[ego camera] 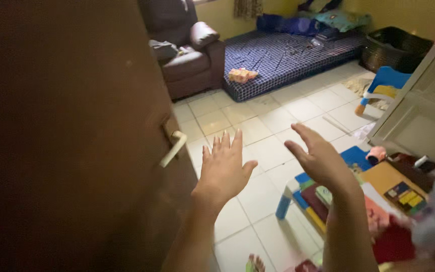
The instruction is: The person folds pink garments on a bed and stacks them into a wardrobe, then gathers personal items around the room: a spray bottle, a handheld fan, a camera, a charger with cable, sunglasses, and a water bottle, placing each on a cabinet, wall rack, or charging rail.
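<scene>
2 bare hands are raised in front of a dark brown door [66, 136]. The left hand [224, 168] is flat, fingers spread wide, holding nothing, just beside the 1 pale lever handle [173, 148] but apart from it. The right hand [319, 160] is turned edge-on, fingers straight and close together, also holding nothing. Below it sits 1 low table [388, 177] heaped with books and toys. Farther off: 1 dark armchair [190, 55], 1 blue checked mattress [283, 58] and 1 small blue chair [384, 83] on the white tiled floor [268, 126].
</scene>
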